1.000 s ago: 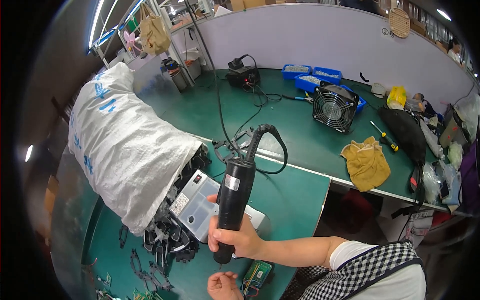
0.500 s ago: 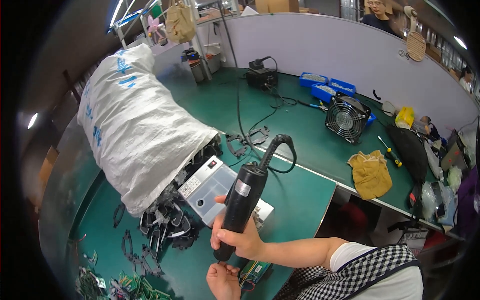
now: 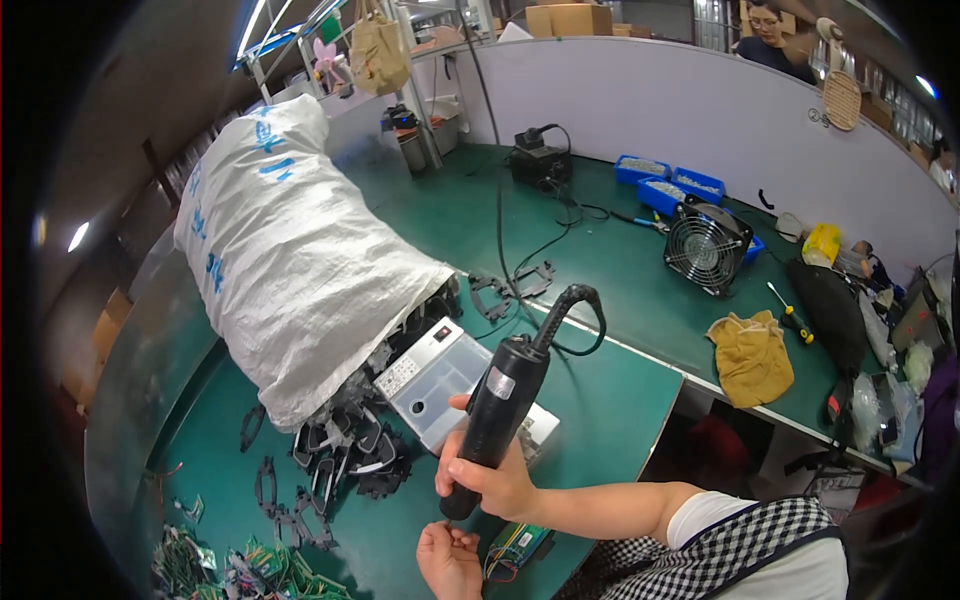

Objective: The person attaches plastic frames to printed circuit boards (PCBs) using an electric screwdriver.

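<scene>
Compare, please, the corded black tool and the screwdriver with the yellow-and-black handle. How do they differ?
The corded black tool is gripped in the right hand, while the screwdriver lies on the green bench. The corded black tool has a cord at its upper end; the screwdriver shows none. The corded black tool is thick and mostly black, whereas the screwdriver is slimmer, with yellow too. Both have some black.

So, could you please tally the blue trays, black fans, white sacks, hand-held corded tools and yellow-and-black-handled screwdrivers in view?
Blue trays: 4 (one mostly hidden behind the fan)
Black fan: 1
White sack: 1
Black corded tool, in the right hand: 1
Screwdriver: 1
Total: 8
</scene>
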A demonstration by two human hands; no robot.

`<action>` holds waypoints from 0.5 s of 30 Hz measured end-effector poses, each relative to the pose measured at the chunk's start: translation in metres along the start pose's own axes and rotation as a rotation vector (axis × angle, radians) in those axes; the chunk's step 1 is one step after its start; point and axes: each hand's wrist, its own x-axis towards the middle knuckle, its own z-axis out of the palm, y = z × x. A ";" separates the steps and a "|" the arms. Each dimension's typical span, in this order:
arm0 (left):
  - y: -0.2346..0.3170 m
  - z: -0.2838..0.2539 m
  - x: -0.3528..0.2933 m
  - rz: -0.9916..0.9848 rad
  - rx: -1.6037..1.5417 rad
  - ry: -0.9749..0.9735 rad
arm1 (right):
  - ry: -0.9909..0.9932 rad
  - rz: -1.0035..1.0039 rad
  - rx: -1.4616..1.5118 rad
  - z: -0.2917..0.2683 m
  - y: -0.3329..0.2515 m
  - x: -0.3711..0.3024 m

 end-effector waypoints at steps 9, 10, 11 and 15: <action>0.004 0.011 -0.006 -0.070 0.011 0.006 | 0.011 -0.016 0.015 -0.001 0.000 0.000; 0.005 0.011 -0.005 -0.070 0.020 0.008 | 0.008 -0.022 0.015 0.000 0.000 0.000; 0.004 0.011 -0.005 -0.069 0.021 0.001 | 0.010 -0.014 0.001 -0.001 0.000 -0.001; 0.004 0.009 -0.006 -0.092 0.056 0.026 | 0.008 -0.006 -0.020 0.000 0.000 -0.003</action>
